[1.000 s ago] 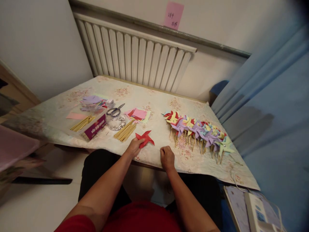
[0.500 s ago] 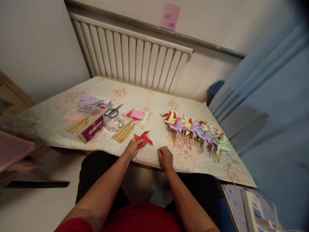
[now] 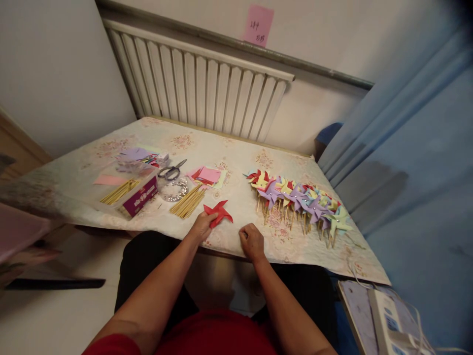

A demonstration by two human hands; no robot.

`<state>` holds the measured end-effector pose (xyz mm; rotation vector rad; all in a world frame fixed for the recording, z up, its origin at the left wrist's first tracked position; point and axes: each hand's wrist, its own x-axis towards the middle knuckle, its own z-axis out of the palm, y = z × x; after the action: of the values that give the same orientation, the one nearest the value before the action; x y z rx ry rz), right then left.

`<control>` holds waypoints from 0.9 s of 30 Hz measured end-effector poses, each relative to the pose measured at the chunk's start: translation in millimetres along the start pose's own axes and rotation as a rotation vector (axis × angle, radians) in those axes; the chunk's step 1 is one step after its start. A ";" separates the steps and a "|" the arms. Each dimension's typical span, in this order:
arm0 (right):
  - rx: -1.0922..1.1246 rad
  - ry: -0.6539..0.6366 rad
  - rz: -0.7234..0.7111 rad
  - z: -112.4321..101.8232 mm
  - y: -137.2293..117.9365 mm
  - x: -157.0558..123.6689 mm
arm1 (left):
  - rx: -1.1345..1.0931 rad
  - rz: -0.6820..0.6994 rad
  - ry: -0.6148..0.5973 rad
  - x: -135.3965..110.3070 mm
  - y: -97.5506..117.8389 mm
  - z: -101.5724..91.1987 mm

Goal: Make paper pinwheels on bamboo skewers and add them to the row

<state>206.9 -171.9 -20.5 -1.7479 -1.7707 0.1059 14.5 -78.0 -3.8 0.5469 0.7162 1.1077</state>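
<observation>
A red paper pinwheel (image 3: 220, 213) is pinched between the thumb and fingers of my left hand (image 3: 204, 226), just over the cloth near the front edge. To its right, my right hand (image 3: 252, 240) rests at the table edge with fingers curled closed; whatever they may hold is hidden. Left of the pinwheel lies a bundle of thin wooden sticks (image 3: 187, 202). Behind that sits a round clear dish (image 3: 174, 190) of small shiny pieces. Coloured paper squares (image 3: 207, 175) are stacked beyond the sticks.
Finished pinwheels on sticks (image 3: 295, 197) lie in a row at the right. Scissors (image 3: 172, 170), a purple-fronted box (image 3: 140, 198) with sticks and more coloured paper (image 3: 136, 154) occupy the left. A radiator (image 3: 199, 84) stands behind the table; a power strip (image 3: 388, 320) lies lower right.
The view has shifted very slightly. Both hands and the red pinwheel hold nearly the same positions.
</observation>
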 end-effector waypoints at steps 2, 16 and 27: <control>-0.010 -0.005 0.011 0.8 -0.5 0.0 | -0.002 0.003 0.004 0.2 -0.4 -0.1; 0.037 -0.080 0.057 -5.3 -0.3 4.3 | -0.011 -0.021 0.023 -2.1 1.8 1.9; -0.241 -0.351 0.011 -12.6 -8.1 24.9 | 0.020 -0.020 0.016 0.0 2.4 0.4</control>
<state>208.1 -154.6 2.8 -2.0067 -2.0956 0.2237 13.4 -77.1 -1.8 0.5472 0.7462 1.0885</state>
